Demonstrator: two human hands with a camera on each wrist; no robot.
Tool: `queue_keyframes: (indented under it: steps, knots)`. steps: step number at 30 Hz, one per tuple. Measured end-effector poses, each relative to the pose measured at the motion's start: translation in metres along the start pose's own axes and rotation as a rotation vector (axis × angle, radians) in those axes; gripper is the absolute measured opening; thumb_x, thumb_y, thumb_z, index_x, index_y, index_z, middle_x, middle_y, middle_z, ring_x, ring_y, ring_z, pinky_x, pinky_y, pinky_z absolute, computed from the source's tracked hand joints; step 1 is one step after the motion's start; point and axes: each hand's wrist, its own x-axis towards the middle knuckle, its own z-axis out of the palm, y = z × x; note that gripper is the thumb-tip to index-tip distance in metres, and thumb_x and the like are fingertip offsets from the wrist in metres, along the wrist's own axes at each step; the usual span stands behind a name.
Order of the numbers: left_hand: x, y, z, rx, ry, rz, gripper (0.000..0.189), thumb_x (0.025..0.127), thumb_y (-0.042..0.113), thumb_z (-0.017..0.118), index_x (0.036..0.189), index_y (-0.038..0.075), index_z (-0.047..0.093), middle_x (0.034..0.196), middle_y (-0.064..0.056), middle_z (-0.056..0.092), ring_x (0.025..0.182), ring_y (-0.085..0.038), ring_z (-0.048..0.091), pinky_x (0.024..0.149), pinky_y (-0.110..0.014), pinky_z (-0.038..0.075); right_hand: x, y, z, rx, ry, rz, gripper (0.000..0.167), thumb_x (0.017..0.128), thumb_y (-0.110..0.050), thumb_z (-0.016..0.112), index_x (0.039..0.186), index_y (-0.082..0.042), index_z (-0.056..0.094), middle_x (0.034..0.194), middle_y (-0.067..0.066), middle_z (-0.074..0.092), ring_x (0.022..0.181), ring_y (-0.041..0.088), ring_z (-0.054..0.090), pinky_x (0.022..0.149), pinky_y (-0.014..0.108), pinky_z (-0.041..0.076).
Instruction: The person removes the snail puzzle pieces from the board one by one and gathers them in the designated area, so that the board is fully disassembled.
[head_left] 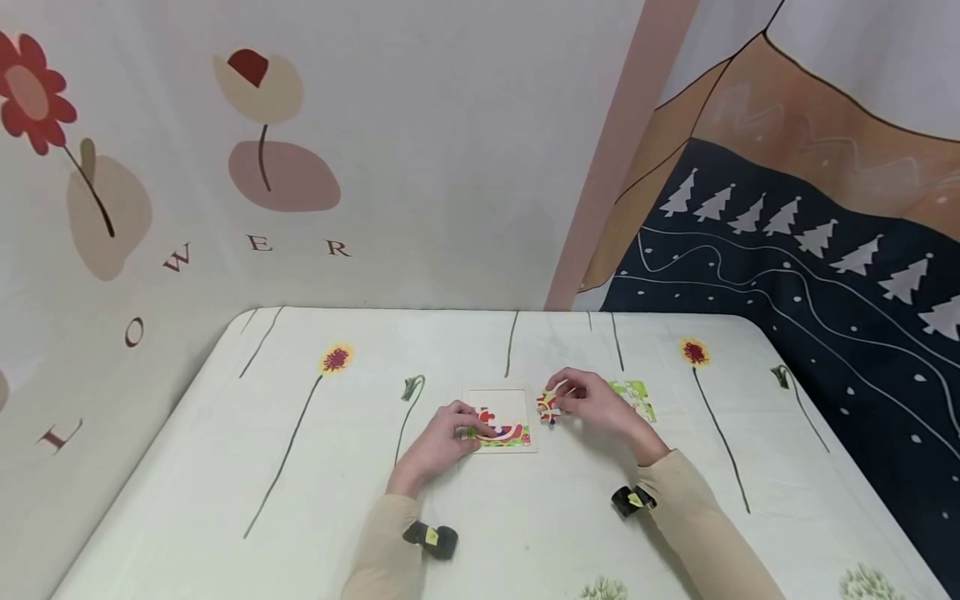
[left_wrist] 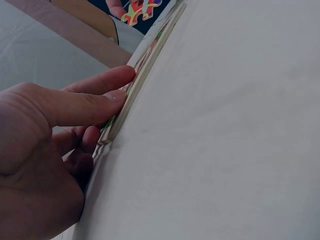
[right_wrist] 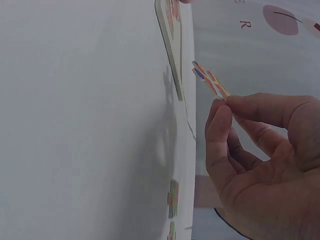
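A square puzzle tray (head_left: 513, 403) lies flat at mid-table, with colourful puzzle pieces (head_left: 513, 436) across its near part and bare board behind them. My left hand (head_left: 438, 440) rests at the tray's near left corner. In the left wrist view, its thumb and index finger lie extended at the tray edge (left_wrist: 131, 97), while the other fingers bend beneath. Just right of the tray, my right hand (head_left: 596, 406) pinches a red, yellow and blue puzzle piece (head_left: 548, 407) between thumb and fingertips. The right wrist view shows this piece (right_wrist: 212, 81) tilted above the tabletop.
Beyond my right hand lie green-and-white puzzle pieces (head_left: 637, 397), partly covered by it. The table (head_left: 300, 517) has a white cloth printed with flowers. Printed fabric (head_left: 450, 150) hangs behind it. Black straps with small devices sit on both sleeves.
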Motion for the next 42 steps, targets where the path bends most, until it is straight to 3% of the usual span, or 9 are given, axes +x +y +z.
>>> queue_keyframes:
  steps: [11, 38, 42]
  knots:
    - [-0.002, 0.0, -0.001, -0.012, -0.005, 0.011, 0.021, 0.084, -0.001, 0.068, 0.096, 0.014, 0.076, 0.11, -0.002, 0.051, 0.114, -0.03, 0.042, 0.099, -0.055, 0.03, -0.012, 0.02, -0.02, -0.047, 0.055, 0.029, 0.017, 0.09, 0.002, 0.058, 0.107, 0.001, 0.062, 0.089, 0.01, 0.061, 0.075, 0.022, 0.057, 0.064, 0.03, 0.045]
    - [-0.001, -0.001, 0.0, -0.01, 0.002, 0.017, 0.022, 0.085, -0.001, 0.068, 0.096, 0.015, 0.076, 0.111, 0.0, 0.051, 0.114, -0.029, 0.042, 0.099, -0.055, 0.03, -0.042, 0.044, -0.058, -0.131, 0.159, 0.062, 0.016, 0.088, 0.003, 0.061, 0.104, 0.006, 0.063, 0.091, 0.011, 0.064, 0.08, 0.02, 0.056, 0.07, 0.028, 0.045]
    - [-0.001, -0.002, 0.0, -0.017, 0.0, 0.021, 0.023, 0.085, -0.002, 0.067, 0.096, 0.016, 0.076, 0.112, -0.001, 0.051, 0.115, -0.029, 0.042, 0.1, -0.055, 0.029, -0.045, 0.047, -0.062, -0.149, 0.168, 0.098, 0.017, 0.089, -0.001, 0.062, 0.105, 0.005, 0.063, 0.093, 0.011, 0.064, 0.08, 0.02, 0.055, 0.069, 0.029, 0.045]
